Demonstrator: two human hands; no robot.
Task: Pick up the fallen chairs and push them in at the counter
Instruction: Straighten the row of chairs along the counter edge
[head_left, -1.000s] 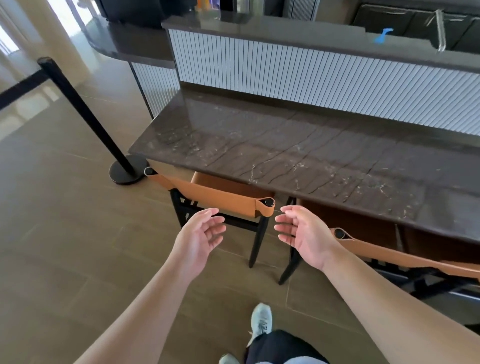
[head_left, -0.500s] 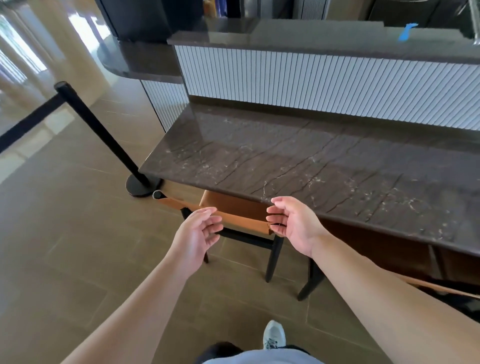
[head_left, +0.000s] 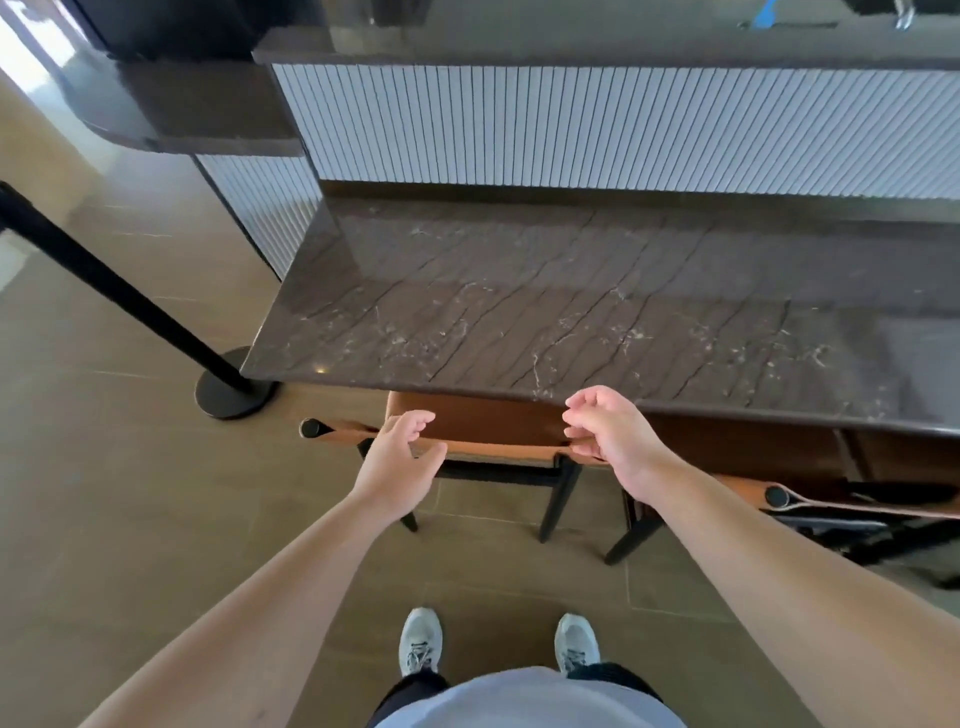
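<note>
Head view: tan leather chair (head_left: 493, 434) upright, seat under marble counter (head_left: 571, 312).
Hands: left hand (head_left: 397, 462) and right hand (head_left: 613, 441) loosely spread, holding nothing.
Risk: fingers pinched against counter edge if pushed further.

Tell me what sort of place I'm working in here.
Probably a café, bar or lobby service counter. A dark marble counter runs below a raised ledge with a white fluted front, tan leather chairs tuck under it, and a black queue-barrier post stands on the tiled floor.

Grey sneakers (head_left: 421, 640) (bare arms), lt shirt (head_left: 524, 699).
</note>
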